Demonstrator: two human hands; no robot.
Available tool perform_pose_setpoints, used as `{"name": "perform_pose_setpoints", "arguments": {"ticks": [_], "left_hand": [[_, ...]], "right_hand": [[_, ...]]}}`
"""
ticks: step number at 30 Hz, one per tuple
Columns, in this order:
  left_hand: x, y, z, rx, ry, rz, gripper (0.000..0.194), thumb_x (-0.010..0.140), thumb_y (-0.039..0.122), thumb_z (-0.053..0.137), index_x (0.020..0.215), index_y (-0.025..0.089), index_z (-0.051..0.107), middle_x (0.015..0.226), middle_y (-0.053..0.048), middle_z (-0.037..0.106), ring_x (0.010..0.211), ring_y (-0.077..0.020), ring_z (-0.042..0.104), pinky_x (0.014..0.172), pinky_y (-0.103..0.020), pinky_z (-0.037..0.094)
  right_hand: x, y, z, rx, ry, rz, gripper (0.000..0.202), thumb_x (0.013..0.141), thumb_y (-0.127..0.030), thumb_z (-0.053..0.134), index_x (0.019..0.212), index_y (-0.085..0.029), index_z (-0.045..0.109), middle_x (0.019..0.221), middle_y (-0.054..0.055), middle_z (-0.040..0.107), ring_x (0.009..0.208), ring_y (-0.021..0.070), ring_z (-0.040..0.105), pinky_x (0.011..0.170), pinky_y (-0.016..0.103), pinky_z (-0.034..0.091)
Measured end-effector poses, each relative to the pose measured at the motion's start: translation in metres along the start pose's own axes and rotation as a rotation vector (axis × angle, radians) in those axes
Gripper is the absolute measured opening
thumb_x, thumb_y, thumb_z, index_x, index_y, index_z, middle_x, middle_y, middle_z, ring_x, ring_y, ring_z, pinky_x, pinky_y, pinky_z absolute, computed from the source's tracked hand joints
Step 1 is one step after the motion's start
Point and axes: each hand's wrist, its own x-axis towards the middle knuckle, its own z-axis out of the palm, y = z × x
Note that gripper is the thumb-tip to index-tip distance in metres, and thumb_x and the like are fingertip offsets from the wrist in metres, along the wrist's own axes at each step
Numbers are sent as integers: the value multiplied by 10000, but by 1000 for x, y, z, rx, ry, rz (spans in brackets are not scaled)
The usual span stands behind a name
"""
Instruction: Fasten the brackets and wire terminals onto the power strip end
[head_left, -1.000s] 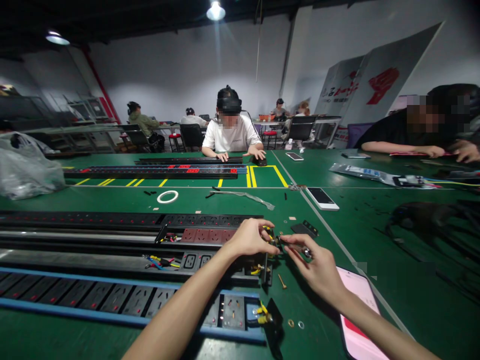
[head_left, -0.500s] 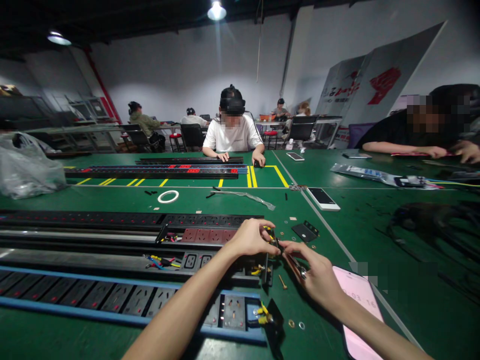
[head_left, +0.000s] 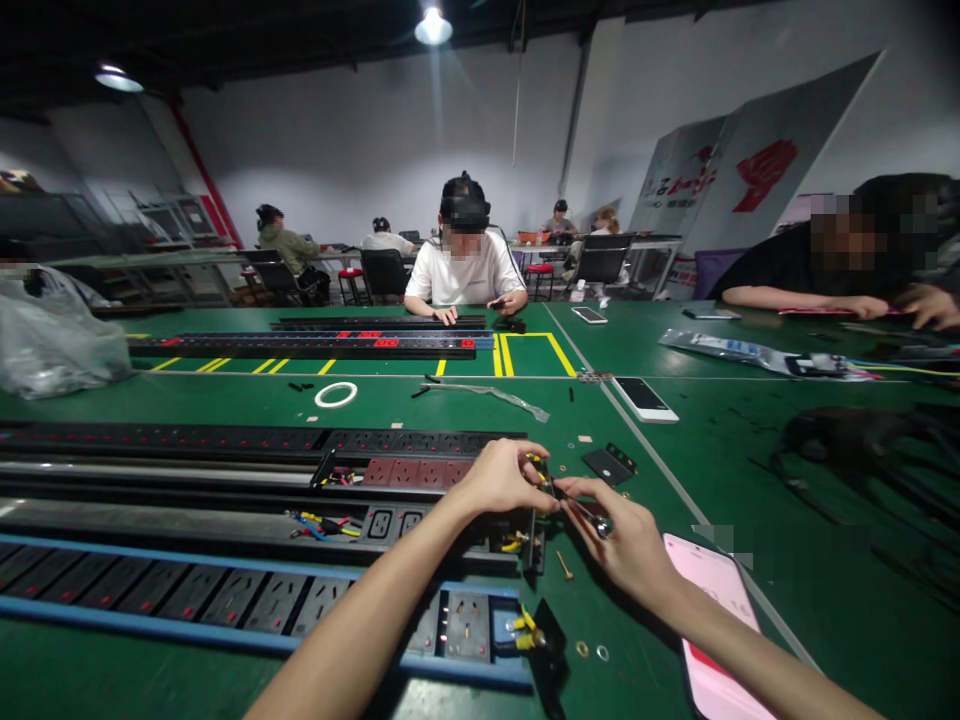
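My left hand (head_left: 499, 478) pinches a small black end plate (head_left: 547, 474) with yellow-sleeved wires, at the right end of the strip with brown sockets (head_left: 431, 473). Touching the plate's edge from the right, my right hand (head_left: 634, 545) is closed around a slim metal tool with a shiny round end (head_left: 602, 526); its exact kind is unclear. Nearer me lies a black strip with dark sockets (head_left: 379, 521), its end plate (head_left: 534, 552) upright. The blue-framed power strip (head_left: 277, 603) is closest, yellow-sleeved terminals (head_left: 529, 638) beside its tilted black end plate (head_left: 551, 645).
A brass screw (head_left: 565, 566), washers (head_left: 582, 649) and a black bracket (head_left: 610, 464) lie on the green table. A pink-screened phone (head_left: 712, 610) rests under my right forearm. Beyond are a white tape ring (head_left: 336, 395), a white phone (head_left: 645, 398) and a co-worker (head_left: 466, 262).
The tool in my right hand has turned slightly, and that hand has shifted a little left. My left hand stays put. The co-worker opposite has lifted a hand off the table.
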Motion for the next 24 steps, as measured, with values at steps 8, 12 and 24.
{"name": "perform_pose_setpoints", "arguments": {"ticks": [8,12,24], "left_hand": [[0,1,-1,-11,-7,5,711,537,334,842,1191,110,675,804,-35,736,722,-187,668,648,-238,490],[-1,3,-1,-34,-27,1,632,538,323,849,1117,121,699,768,-18,723,671,-165,646,611,-220,463],[-2,5,-2,-19,-14,20,649,541,303,858,1140,115,692,736,-2,709,672,-153,630,613,-210,439]], "right_hand": [[23,-1,1,240,5,267,164,888,-347,616,993,-221,631,989,75,741,899,215,718,764,312,591],[45,9,5,564,-20,567,289,765,-374,739,976,-206,635,888,61,747,857,224,717,663,297,604],[61,23,8,711,28,858,355,635,-274,844,899,-170,631,801,76,765,646,176,724,621,278,623]]}}
